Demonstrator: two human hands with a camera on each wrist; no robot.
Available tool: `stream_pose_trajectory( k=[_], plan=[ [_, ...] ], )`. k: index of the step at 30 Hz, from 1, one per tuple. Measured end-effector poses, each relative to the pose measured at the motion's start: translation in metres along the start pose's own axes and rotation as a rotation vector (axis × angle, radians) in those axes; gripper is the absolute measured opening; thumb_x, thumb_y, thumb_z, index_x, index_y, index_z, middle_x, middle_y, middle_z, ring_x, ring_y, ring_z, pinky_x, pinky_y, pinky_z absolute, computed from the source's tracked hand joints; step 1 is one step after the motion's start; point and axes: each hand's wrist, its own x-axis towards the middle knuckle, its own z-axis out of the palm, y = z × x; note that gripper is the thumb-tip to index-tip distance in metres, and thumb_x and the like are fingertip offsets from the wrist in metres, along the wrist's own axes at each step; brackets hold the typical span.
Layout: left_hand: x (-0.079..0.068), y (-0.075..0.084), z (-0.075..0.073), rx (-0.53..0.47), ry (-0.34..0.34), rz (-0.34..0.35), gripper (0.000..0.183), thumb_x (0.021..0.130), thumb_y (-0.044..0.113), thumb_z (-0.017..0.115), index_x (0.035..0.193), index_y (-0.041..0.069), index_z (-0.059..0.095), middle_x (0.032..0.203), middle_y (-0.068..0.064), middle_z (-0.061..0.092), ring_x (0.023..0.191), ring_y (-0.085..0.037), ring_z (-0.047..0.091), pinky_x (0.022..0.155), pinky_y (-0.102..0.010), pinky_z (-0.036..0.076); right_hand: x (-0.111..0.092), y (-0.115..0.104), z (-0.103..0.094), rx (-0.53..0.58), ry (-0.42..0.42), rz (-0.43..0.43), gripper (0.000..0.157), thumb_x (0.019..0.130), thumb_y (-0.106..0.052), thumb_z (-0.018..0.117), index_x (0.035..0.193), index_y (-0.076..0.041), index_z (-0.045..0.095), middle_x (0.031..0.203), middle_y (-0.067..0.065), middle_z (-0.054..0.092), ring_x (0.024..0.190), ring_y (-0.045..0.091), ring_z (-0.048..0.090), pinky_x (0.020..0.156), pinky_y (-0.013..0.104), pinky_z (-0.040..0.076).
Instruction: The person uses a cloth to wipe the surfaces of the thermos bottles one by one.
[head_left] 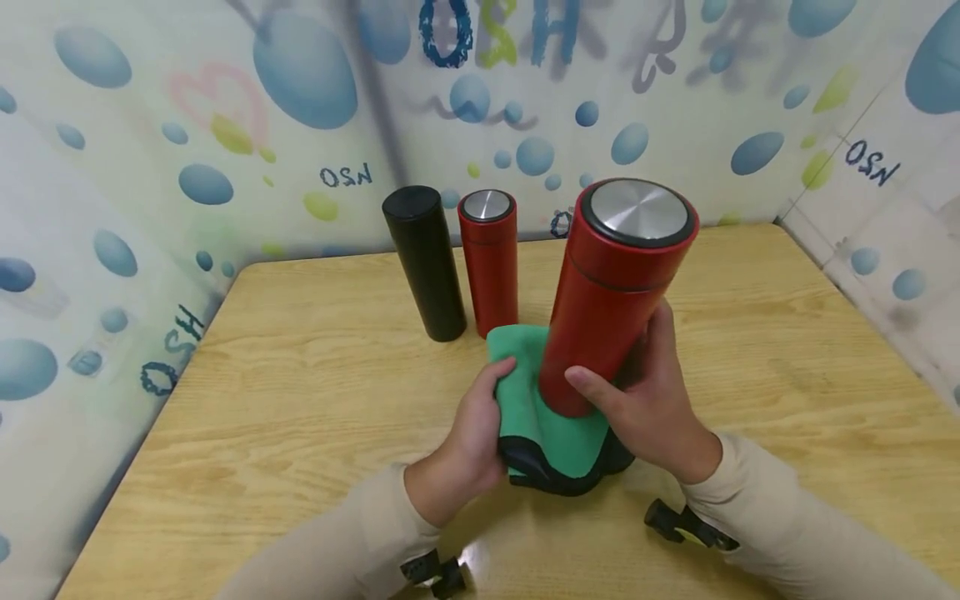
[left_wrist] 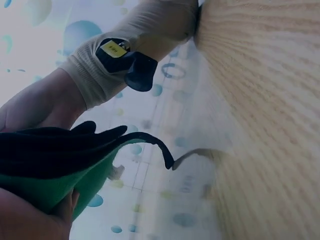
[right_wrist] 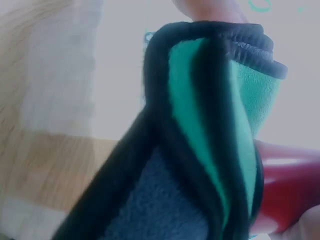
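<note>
A large red thermos flask point(head_left: 611, 292) with a black-ringed silver lid is held up off the table, tilted with its top to the right. My right hand point(head_left: 663, 408) grips its lower part, thumb across the near side. My left hand point(head_left: 465, 429) holds a folded green cloth point(head_left: 517, 392) with black edging, thumb on its left side. The cloth lies against the flask's bottom and hides part of the base. In the left wrist view the cloth point(left_wrist: 95, 185) hangs above the table; in the right wrist view its dark grey underside shows beside the flask point(right_wrist: 290, 185).
Behind the hands, a black thermos flask point(head_left: 426, 262) and a smaller red thermos flask point(head_left: 491, 262) stand upright side by side. The wooden table point(head_left: 300, 367) ends at a wall covering point(head_left: 300, 192) printed with blue drops. Small black devices point(head_left: 686, 525) sit on both wrists.
</note>
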Motion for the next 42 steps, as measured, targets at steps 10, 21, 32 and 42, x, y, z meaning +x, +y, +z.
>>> stream_pose_trajectory(
  k=[10, 21, 32, 42],
  plan=[
    [0.001, 0.001, 0.000, 0.069, -0.069, -0.014, 0.052, 0.101, 0.048, 0.035, 0.138, 0.013, 0.043, 0.113, 0.003, 0.060, 0.100, -0.011, 0.060, 0.094, -0.030, 0.049, 0.006, -0.002, -0.009, 0.004, 0.076, 0.106, 0.082, 0.081, 0.017, 0.064, 0.149, -0.014, 0.030, 0.137, 0.014, 0.051, 0.125, 0.027, 0.054, 0.097, 0.028, 0.055],
    [0.003, 0.002, -0.004, 0.143, -0.043, -0.020, 0.050, 0.099, 0.048, 0.039, 0.135, 0.012, 0.042, 0.113, 0.000, 0.054, 0.104, -0.015, 0.056, 0.098, -0.032, 0.044, 0.040, 0.046, -0.100, -0.329, 0.187, 0.355, 0.075, 0.091, -0.010, 0.070, 0.150, -0.026, 0.026, 0.141, 0.000, 0.046, 0.126, 0.018, 0.050, 0.095, 0.027, 0.054],
    [0.002, 0.002, -0.005, 0.145, -0.037, -0.029, 0.050, 0.099, 0.046, 0.038, 0.135, 0.011, 0.042, 0.112, 0.000, 0.054, 0.102, -0.015, 0.056, 0.097, -0.031, 0.045, 0.054, 0.091, -0.167, -0.527, 0.252, 0.548, 0.083, 0.094, -0.025, 0.067, 0.151, -0.030, 0.007, 0.149, -0.006, 0.033, 0.136, 0.018, 0.038, 0.115, 0.051, 0.040],
    [0.000, 0.004, -0.002, 0.163, -0.050, -0.023, 0.052, 0.100, 0.046, 0.038, 0.140, 0.013, 0.039, 0.117, -0.003, 0.053, 0.105, -0.017, 0.054, 0.100, -0.034, 0.043, 0.062, 0.108, -0.183, -0.594, 0.287, 0.604, 0.085, 0.093, -0.031, 0.067, 0.151, -0.033, 0.005, 0.154, 0.004, 0.034, 0.138, 0.026, 0.040, 0.116, 0.054, 0.036]
  ],
)
